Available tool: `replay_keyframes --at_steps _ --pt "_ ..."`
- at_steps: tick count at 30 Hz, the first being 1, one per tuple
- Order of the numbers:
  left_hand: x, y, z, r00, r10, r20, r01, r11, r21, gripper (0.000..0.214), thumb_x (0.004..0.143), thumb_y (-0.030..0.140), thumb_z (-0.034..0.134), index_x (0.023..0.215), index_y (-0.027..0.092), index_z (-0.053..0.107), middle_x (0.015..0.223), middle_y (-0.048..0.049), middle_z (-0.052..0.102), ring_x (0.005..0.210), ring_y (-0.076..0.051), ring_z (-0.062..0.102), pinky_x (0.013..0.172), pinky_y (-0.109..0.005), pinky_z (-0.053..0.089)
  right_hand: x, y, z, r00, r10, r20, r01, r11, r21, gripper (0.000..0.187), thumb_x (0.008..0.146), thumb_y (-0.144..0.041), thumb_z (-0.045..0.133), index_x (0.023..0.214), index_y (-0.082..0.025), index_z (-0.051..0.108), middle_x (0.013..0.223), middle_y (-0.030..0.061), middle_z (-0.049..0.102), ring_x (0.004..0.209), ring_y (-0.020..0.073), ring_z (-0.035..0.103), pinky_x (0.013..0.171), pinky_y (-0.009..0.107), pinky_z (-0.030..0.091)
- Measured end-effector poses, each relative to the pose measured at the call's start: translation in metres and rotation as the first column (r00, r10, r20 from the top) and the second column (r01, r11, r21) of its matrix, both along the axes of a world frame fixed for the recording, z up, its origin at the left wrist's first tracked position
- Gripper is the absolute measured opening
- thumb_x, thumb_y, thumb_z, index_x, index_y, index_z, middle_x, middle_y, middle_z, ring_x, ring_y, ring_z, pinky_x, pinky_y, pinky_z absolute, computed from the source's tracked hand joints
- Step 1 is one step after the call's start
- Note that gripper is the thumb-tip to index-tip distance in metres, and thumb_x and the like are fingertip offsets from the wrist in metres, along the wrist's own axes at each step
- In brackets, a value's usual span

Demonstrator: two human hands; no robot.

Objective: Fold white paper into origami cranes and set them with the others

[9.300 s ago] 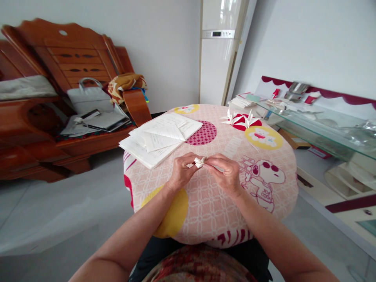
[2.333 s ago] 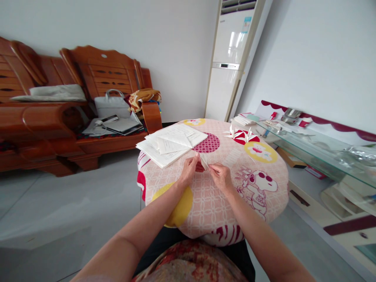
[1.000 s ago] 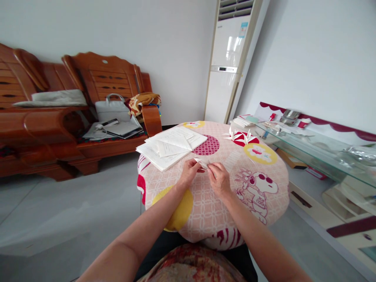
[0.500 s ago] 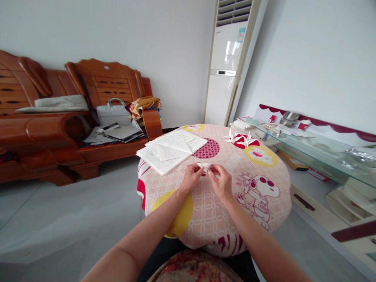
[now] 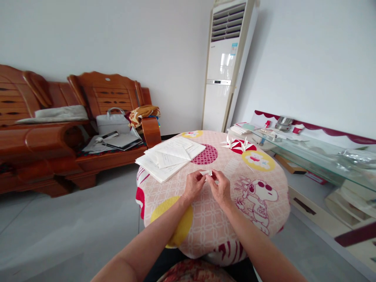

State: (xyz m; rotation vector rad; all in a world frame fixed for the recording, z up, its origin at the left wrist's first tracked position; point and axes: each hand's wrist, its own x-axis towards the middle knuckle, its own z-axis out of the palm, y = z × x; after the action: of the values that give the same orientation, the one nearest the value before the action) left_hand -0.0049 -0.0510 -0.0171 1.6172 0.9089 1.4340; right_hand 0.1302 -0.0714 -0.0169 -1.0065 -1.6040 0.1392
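Paper piece (image 5: 209, 172), white, folded small: pinched between the fingers of the left hand (image 5: 194, 185) and the right hand (image 5: 221, 185), both narrowed onto it, over the round cloth-covered counter (image 5: 211, 223); whether the cloth is touched cannot be told.

Risk, tearing: could be caused by opposed pulling, the piece being gripped from both sides. Risk, skewed crease: could be caused by uneven pressure from one hand. Risk, crushed layers: could be caused by too tight a pinch on so small a fold.

Paper stack (image 5: 153, 169), beyond the fingers to the left: could be knocked askew by a careless reach. Paper cranes (image 5: 244, 146), two, beyond the fingers to the right: well apart, judged little exposed.

Hidden: much of the piece, covered by the fingers; its layers cannot be counted. Hard to make out: pale lined patch (image 5: 232, 166), just beyond the fingers to the right, loose paper or print undecided; writing on the stack, too small to be read. Cut off: both arms (image 5: 147, 238), at the lower edge.
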Motion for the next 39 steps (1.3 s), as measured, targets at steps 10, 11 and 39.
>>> replay_keyframes --at_steps 10,11,39 --pt "0.002 0.003 0.003 0.999 0.029 0.044 -0.025 0.996 -0.083 0.032 0.078 0.044 0.068 0.085 0.014 0.074 0.067 -0.0047 0.069 0.058 -0.016 0.060 0.059 -0.026 0.049 0.003 0.003 0.000 0.999 -0.036 0.014 0.035 0.998 0.047 0.030 0.094 -0.032 0.049 0.108 -0.014 0.068 0.086 0.0117 0.072 0.071 0.0196 0.068 0.067 0.031 0.055" --pt "0.003 0.004 0.004 0.999 0.035 0.037 -0.032 0.997 -0.076 0.031 0.078 0.044 0.068 0.084 0.014 0.074 0.065 -0.0040 0.068 0.056 -0.015 0.059 0.057 -0.025 0.048 0.003 0.004 0.000 0.999 -0.049 0.003 0.049 0.998 0.041 0.030 0.093 -0.031 0.049 0.107 -0.014 0.068 0.085 0.0115 0.073 0.071 0.0198 0.068 0.066 0.031 0.055" --pt "0.012 0.016 0.018 0.957 0.098 0.274 -0.035 0.974 -0.223 0.029 0.073 0.044 0.074 0.080 0.016 0.075 0.074 -0.0050 0.072 0.065 -0.018 0.066 0.065 -0.030 0.056 0.002 0.029 0.018 0.924 -0.117 -0.365 0.020 0.966 -0.258 0.036 0.081 -0.048 0.064 0.070 -0.015 0.070 0.056 -0.0033 0.055 0.056 0.0126 0.046 0.054 0.024 0.036"
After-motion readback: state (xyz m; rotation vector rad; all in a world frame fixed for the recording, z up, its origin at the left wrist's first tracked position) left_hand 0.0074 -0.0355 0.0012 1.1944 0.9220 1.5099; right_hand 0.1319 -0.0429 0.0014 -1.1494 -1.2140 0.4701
